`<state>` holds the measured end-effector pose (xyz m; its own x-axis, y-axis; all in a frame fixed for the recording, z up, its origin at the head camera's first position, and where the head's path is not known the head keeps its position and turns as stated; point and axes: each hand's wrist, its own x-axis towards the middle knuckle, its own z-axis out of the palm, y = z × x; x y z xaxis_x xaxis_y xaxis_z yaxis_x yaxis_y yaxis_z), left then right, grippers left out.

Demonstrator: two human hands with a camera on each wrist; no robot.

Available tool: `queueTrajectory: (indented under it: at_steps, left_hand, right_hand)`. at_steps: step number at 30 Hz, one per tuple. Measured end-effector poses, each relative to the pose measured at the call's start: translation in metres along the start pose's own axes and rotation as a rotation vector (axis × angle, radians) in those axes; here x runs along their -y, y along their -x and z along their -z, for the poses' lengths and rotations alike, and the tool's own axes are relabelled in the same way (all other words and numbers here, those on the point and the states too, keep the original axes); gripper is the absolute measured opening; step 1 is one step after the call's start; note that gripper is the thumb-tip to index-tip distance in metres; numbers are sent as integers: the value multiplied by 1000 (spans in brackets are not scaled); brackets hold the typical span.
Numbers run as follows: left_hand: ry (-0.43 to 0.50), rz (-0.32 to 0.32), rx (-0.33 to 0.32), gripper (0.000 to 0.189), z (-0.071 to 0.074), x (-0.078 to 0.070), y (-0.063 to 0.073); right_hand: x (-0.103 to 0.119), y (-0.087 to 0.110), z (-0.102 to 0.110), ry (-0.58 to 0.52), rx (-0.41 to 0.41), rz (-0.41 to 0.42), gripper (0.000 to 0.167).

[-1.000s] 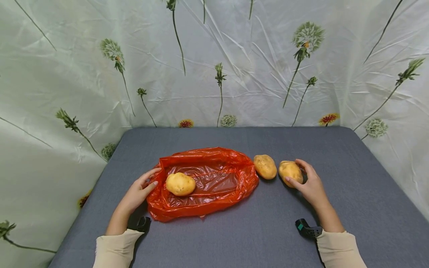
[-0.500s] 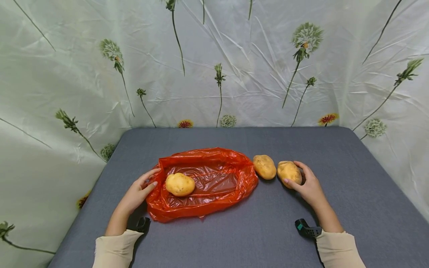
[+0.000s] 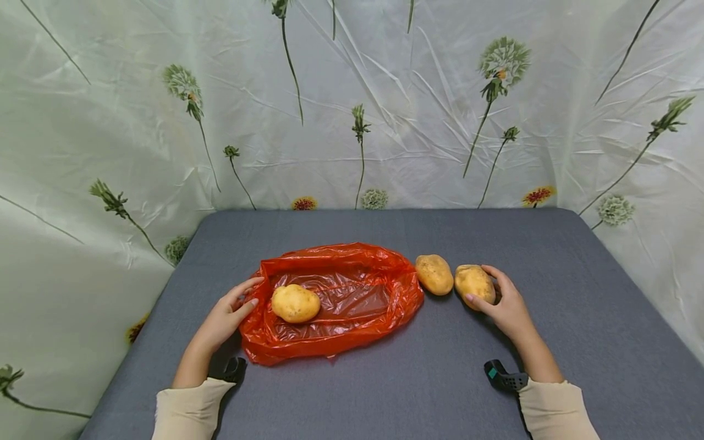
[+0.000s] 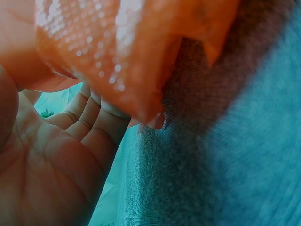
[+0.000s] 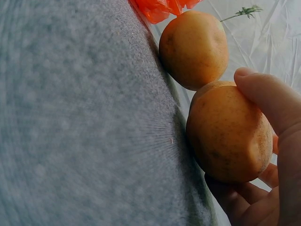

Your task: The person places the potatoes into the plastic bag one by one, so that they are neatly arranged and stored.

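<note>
An opened red plastic bag (image 3: 330, 348) lies on the table with one potato (image 3: 296, 304) inside near its left end. My left hand (image 3: 225, 315) rests at the bag's left side, thumb and fingers spread apart against the plastic. In the left wrist view the fingers (image 4: 89, 115) run fairly straight behind a fold of the bag (image 4: 127, 52), which hides their tips. To the right of the bag, my right hand (image 3: 508, 305) grips a second potato (image 3: 474, 286) between thumb and fingers. A third potato (image 3: 434, 274) sits between that one and the bag's right end.
Grey cloth covers the table (image 3: 396, 391), which meets a hanging curtain (image 3: 407, 122) printed with dandelions at its back edge. Black straps with cameras (image 3: 506, 376) are worn on both wrists, below beige sleeves (image 3: 555, 409).
My right hand has shifted its potato slightly left, closer to the neighbouring potato, then held still. My left hand and the bag have stayed in place.
</note>
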<state>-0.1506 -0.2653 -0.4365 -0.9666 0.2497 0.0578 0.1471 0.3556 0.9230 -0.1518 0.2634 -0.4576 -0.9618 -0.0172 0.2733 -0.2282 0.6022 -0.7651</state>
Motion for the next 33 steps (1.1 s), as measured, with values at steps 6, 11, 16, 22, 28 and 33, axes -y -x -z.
queueTrajectory:
  at_steps: [6, 11, 16, 22, 28, 33]
  left_hand:
    - [-13, -4, -6, 44, 0, 0, 0]
    - [-7, -7, -5, 44, 0, 0, 0]
    - [0, -6, 1, 45, 0, 0, 0]
    - [-4, -7, -1, 44, 1, 1, 0]
    - [-11, -15, -1, 44, 1, 1, 0]
    - [-6, -14, 1, 45, 0, 1, 0]
  right_hand:
    - [0, 0, 0, -12, -2, 3, 67]
    - [-1, 0, 0, -11, -3, 7, 68]
    - [-1, 0, -1, -4, -5, 6, 68]
    - [0, 0, -1, 0, -4, 9, 68]
    - [0, 0, -2, 4, -6, 17, 67]
    - [3, 1, -1, 4, -20, 25, 68]
